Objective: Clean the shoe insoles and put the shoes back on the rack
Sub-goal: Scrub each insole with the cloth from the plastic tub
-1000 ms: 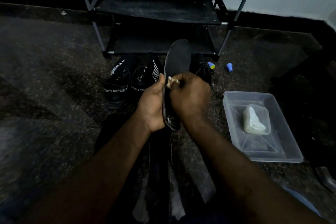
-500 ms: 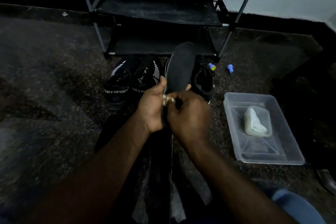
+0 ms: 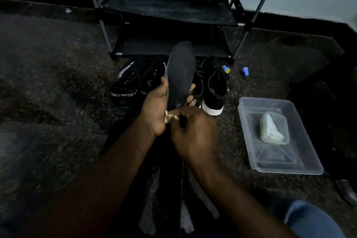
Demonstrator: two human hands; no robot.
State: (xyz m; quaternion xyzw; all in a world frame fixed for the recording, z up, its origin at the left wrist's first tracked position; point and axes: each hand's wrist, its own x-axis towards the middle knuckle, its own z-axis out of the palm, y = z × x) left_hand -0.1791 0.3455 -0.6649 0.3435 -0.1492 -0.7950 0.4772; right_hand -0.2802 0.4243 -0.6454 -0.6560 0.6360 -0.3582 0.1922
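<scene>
I sit on the dark speckled floor (image 3: 58,63), facing the black fabric-shelved shoe rack with grey metal poles (image 3: 166,6) against the wall. Both of its shelves that I can see are bare, so nothing has gone back onto it yet.

The clear rectangular plastic tub (image 3: 270,160) lies on the floor to my right, within reach of that arm, with a pale, wet-looking lump (image 3: 272,131) in it. I cannot tell whether that is soap or a folded cloth.

Between me and the rack stand two pairs, heels toward me: the black knit shoes with white SPORT lettering (image 3: 125,87) on the left and the black lace-up sneakers with white soles (image 3: 216,87) on the right. They block the foot of the rack, so I judge I must lift them rather than slide them in.

I hold the black foam insole (image 3: 180,71) upright over the shoes, toe end pointing at the rack, so its face is turned to me for wiping. My left hand (image 3: 154,108) grasps it, thumb on one edge and fingertips round the other. My right hand (image 3: 195,131) is curled, pinching a small white scrap of cloth (image 3: 170,117) against the heel end.

Two small blue caps (image 3: 225,68) lie on the floor beside the sneakers, clear of my work.
</scene>
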